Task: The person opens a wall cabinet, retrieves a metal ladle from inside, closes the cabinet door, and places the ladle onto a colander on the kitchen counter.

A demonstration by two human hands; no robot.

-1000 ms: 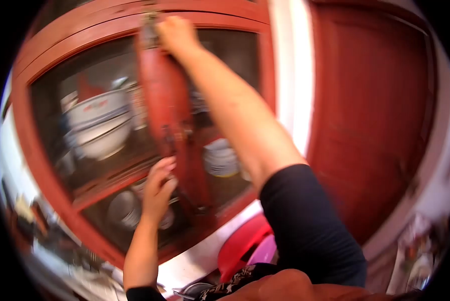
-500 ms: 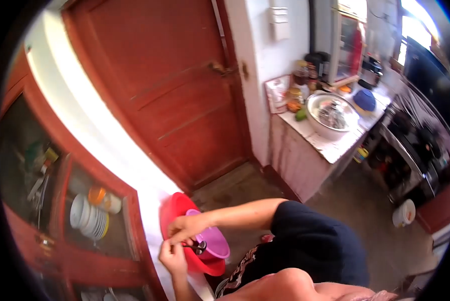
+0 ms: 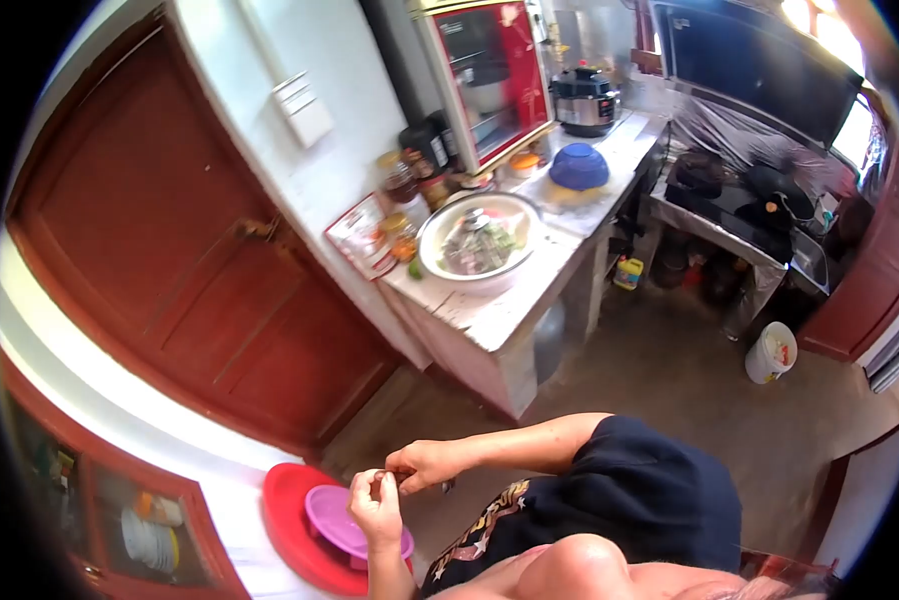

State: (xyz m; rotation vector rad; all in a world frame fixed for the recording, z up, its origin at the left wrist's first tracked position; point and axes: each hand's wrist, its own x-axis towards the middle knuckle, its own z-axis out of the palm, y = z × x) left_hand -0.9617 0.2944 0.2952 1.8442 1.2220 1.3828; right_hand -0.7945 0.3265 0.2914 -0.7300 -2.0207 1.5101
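Observation:
Close together in front of my body, my left hand and my right hand meet above the floor. The fingers of both are closed round a small dark object, mostly hidden by them; it looks like the handle of a spoon-like utensil. Just left of and below my hands are a red basin and a purple basin.
A red door stands at the left, above a glass-fronted cabinet. A counter holds a large bowl, jars, a blue bowl and a cooker. A white bucket stands on the floor.
The view has swung right from the cabinet to the counter. My right hand has come down from the cabinet top and joined my left; the dark utensil showed more clearly between them half a second ago.

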